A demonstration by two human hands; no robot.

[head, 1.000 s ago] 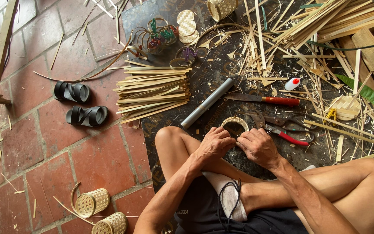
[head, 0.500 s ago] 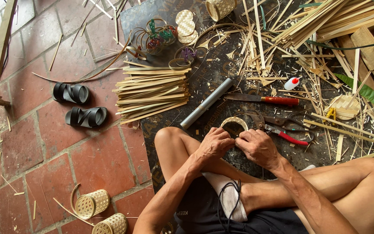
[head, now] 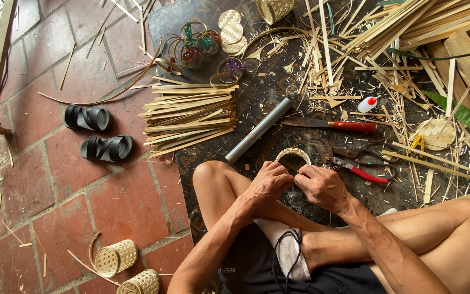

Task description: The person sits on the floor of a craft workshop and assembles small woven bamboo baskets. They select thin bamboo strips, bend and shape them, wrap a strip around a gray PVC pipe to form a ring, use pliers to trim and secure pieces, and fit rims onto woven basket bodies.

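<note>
Head view – both hands, L (head: 267, 184) & R (head: 322, 188), grip pinching bamboo ring (head: 293, 155); white glue bottle (head: 367, 104) w/ red cap nearby.

small white glue bottle (head: 366, 104), red cap, right of centre

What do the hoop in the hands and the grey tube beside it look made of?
The hoop, pinched by the left hand and right hand, looks like a pale, matte bamboo strip, the same colour as the bundled strips. The grey tube is smooth with a dull sheen: metal or plastic, unclear.
</note>
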